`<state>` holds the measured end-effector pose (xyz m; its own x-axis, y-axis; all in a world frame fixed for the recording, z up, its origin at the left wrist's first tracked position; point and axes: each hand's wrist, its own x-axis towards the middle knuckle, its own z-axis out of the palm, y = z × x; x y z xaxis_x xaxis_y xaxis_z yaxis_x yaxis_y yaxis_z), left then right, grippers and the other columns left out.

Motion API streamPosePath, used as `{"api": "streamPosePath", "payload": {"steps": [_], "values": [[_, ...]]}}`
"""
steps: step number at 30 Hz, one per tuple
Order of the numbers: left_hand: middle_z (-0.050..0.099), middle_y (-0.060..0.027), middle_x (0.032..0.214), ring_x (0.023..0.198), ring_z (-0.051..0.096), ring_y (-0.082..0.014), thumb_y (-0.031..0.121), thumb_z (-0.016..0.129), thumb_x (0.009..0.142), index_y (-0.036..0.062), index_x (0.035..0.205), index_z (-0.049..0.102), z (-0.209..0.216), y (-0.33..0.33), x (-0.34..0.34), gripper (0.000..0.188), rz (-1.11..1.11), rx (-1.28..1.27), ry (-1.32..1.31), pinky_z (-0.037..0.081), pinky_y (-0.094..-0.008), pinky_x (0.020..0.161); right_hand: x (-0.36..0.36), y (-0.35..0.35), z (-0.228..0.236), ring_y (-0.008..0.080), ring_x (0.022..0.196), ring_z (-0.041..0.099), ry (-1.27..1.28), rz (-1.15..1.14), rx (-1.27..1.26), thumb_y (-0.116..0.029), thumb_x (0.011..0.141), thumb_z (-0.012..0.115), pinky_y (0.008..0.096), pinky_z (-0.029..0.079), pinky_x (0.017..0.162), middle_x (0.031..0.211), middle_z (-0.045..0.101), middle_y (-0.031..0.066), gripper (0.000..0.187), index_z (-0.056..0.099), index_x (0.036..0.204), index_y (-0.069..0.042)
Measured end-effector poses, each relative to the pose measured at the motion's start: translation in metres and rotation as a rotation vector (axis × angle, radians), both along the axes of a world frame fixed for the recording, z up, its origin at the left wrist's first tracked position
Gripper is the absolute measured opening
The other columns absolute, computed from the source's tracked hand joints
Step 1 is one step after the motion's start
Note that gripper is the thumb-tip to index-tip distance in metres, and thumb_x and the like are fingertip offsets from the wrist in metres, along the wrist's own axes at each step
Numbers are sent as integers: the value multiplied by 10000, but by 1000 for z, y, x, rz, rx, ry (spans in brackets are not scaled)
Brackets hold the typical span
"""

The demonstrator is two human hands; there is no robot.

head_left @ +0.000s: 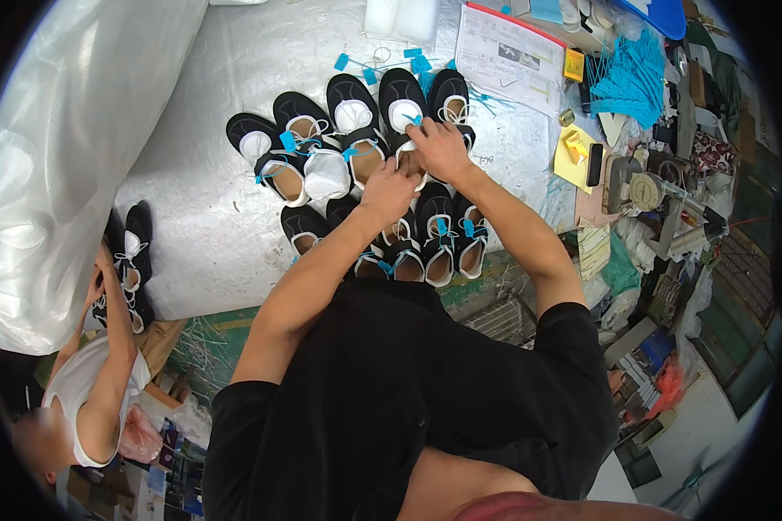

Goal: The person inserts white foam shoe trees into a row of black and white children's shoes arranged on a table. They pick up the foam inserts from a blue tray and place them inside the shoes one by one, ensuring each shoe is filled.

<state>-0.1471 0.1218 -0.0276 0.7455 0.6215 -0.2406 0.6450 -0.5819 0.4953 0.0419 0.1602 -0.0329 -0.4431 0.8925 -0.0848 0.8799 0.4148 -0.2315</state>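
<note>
Black shoes with white edging and brown insoles stand in two rows on the silvery tabletop. In the far row, both of my hands are at one black shoe (400,85) with white padding in its front. My left hand (389,189) has its fingers bent over the rear opening of that shoe, gripping its edge. My right hand (443,151) is closed near the laces, its fingertips at a blue tag (415,120). The fingers of both hands partly hide the shoe's heel. A neighbouring black shoe (353,102) also holds white padding. Blue tags hang from several other shoes.
Loose blue tags (370,76) and a printed sheet (511,61) lie beyond the shoes. A bundle of blue tag ties (634,82) and a yellow paper (573,156) are at right. A large plastic-wrapped bundle (69,148) bulks at left; near it, another person (104,373) handles shoes.
</note>
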Motion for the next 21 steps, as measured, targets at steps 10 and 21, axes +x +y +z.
{"api": "streamPosePath", "payload": {"steps": [10,21], "values": [[641,-214,1359,1150,587,-361,344,722,919,98,1096,713,-2,3,4,303,11,-78,-9,458,-451,1007,-5,13,13,352,993,641,142,-1,-94,-239,803,826,458,552,796,1084,553,142,509,592,1242,-132],[630,-226,1356,1130,567,-321,337,699,937,117,1052,713,5,2,5,249,-28,-38,21,459,-429,948,-11,14,-4,324,849,684,92,-180,-4,-129,736,782,461,556,682,905,612,124,396,558,1060,-92]]}}
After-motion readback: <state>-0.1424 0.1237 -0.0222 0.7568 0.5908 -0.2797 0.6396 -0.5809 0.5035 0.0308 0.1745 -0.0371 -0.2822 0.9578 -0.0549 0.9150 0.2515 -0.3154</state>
